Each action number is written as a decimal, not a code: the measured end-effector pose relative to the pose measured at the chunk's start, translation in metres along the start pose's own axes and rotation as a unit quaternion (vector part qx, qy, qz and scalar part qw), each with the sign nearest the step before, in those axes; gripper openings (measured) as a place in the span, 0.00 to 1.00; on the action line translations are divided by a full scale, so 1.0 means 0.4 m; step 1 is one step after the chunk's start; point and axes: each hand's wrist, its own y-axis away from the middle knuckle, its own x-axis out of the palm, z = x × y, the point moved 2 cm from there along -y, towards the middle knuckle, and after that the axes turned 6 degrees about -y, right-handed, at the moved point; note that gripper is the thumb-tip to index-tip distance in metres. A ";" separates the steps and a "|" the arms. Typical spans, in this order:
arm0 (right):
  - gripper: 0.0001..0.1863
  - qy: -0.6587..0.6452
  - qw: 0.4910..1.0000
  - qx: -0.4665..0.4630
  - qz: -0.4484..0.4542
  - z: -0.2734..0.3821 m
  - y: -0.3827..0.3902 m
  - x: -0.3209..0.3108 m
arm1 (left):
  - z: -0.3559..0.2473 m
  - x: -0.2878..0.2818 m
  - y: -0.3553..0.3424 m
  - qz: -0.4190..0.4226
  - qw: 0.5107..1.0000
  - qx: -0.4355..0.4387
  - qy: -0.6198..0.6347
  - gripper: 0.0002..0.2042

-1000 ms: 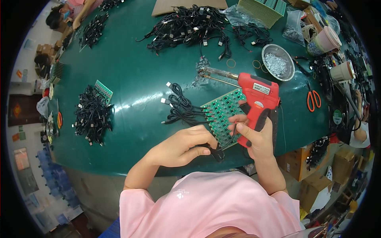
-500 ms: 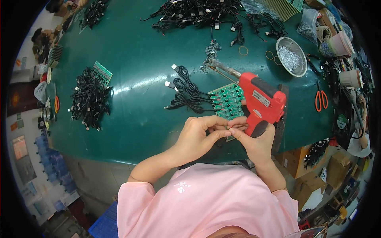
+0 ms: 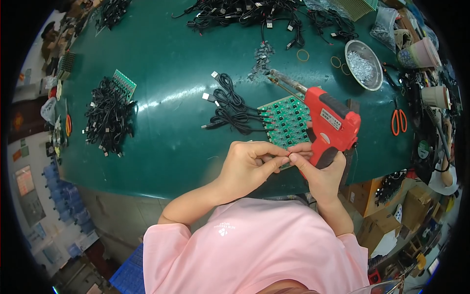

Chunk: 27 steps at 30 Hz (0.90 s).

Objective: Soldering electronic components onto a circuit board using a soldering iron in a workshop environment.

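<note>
My left hand (image 3: pixel 248 164) is closed in a pinch at the near edge of a green circuit board panel (image 3: pixel 288 120). Its fingertips meet those of my right hand (image 3: pixel 320 177), and whatever is between them is too small to make out. A red soldering gun (image 3: pixel 329 122) rests in my right hand, its handle against the palm. The gun's metal tip (image 3: pixel 289 83) points up and left over the panel's far side. Several black USB cables (image 3: pixel 232 115) reach leftward from the panel's left edge.
A cable bundle with boards (image 3: pixel 108 115) lies at left, and a large heap of cables (image 3: pixel 245 12) at the far side. Small dark parts (image 3: pixel 261 61) are scattered beyond the gun. A metal bowl (image 3: pixel 377 81) and orange-handled scissors (image 3: pixel 399 121) sit at right.
Both hands and the soldering gun have shifted slightly right, and the gun's tip has moved right, uncovering more of the panel. The fingertips stay together.
</note>
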 end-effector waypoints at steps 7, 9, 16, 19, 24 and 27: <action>0.05 0.029 0.999 -0.030 -0.017 0.018 0.001 0.006 | 0.019 0.009 -0.003 0.026 0.996 -0.034 0.083 0.07; 0.05 0.038 0.999 -0.030 -0.020 0.015 0.002 0.006 | 0.026 0.010 -0.003 0.037 0.991 -0.051 0.114 0.07; 0.04 0.089 0.994 -0.045 -0.032 -0.002 0.010 0.004 | 0.038 0.014 -0.004 0.031 0.983 -0.071 0.166 0.07; 0.03 0.083 0.995 -0.037 -0.050 -0.004 0.019 0.013 | 0.055 0.015 -0.002 0.020 0.983 -0.073 0.166 0.06; 0.03 0.068 0.995 -0.046 -0.063 -0.004 0.029 0.015 | -0.038 -0.028 0.031 -0.172 0.944 0.188 -0.210 0.06; 0.06 0.034 0.996 -0.042 -0.069 0.003 0.043 -0.028 | -0.113 -0.075 0.056 -0.294 0.830 0.248 -0.403 0.10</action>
